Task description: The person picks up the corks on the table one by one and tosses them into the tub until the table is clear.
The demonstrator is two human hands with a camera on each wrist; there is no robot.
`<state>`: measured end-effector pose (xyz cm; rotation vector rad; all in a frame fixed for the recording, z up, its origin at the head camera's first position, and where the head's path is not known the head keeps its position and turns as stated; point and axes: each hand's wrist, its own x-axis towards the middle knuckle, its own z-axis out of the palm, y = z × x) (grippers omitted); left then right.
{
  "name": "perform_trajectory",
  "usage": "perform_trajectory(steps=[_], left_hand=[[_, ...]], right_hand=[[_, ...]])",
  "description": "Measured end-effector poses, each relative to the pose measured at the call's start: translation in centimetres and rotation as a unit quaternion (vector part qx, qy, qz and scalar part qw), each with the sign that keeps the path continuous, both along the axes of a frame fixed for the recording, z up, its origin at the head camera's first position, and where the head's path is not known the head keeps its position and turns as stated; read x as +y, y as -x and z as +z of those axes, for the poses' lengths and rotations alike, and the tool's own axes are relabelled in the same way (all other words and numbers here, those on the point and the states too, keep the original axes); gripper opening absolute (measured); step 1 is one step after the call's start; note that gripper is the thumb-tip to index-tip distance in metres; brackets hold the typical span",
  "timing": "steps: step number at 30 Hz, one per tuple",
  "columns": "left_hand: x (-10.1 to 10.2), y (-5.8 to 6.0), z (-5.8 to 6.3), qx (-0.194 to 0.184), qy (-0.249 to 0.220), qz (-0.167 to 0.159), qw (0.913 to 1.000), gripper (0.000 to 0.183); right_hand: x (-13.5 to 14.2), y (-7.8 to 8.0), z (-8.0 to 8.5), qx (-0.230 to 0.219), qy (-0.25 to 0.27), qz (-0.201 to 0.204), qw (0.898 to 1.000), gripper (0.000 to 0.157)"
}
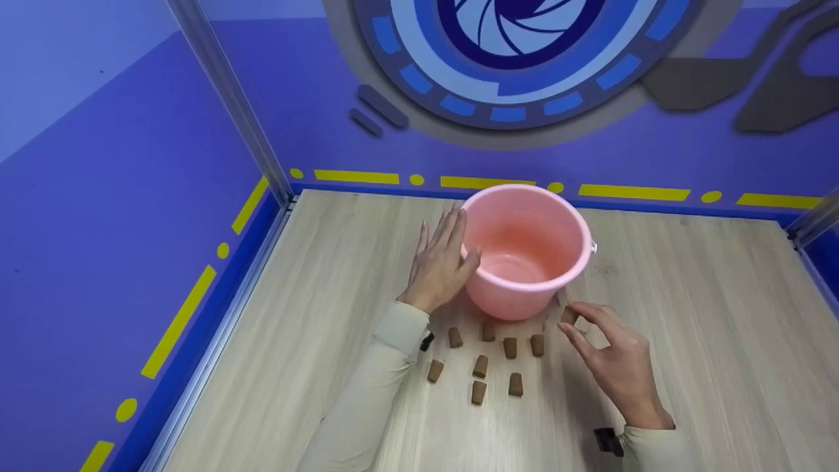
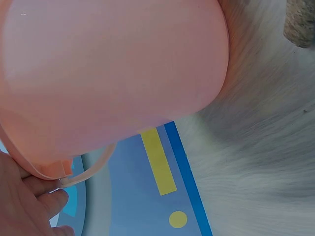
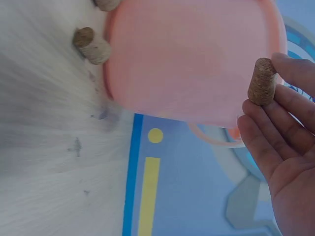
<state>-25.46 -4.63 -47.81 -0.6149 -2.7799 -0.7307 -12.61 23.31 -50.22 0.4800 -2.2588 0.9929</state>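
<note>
My left hand (image 1: pixel 438 265) rests against the left side of the pink bucket (image 1: pixel 518 305), fingers extended along it and thumb lying over the rim. In the left wrist view its fingertips (image 2: pixel 58 200) are right by the rim, where the white handle (image 2: pixel 96 169) joins. To the right of the bucket, my right hand (image 1: pixel 619 357) pinches a cork stopper (image 3: pixel 262 81) between thumb and fingertips, below rim height and close to the wall in the head view. Several more brown cork stoppers (image 1: pixel 480 366) lie scattered on the table in front of the bucket.
The bucket stands on a light wood-grain table (image 1: pixel 708 314), near the back wall (image 1: pixel 295 98), which is blue-purple with yellow dashes along its foot. A metal-edged side panel (image 1: pixel 131 216) bounds the table on the left. No corks show on the bucket's visible floor.
</note>
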Motion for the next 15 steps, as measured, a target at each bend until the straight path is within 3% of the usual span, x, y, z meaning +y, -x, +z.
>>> perform_trajectory(steps=[15], left_hand=[[0.0,0.0,-0.1,0.002,-0.008,-0.004,1.0,0.074]], right_hand=[[-0.4,0.9,2.2,0.039,0.022,0.013,0.999,0.053]])
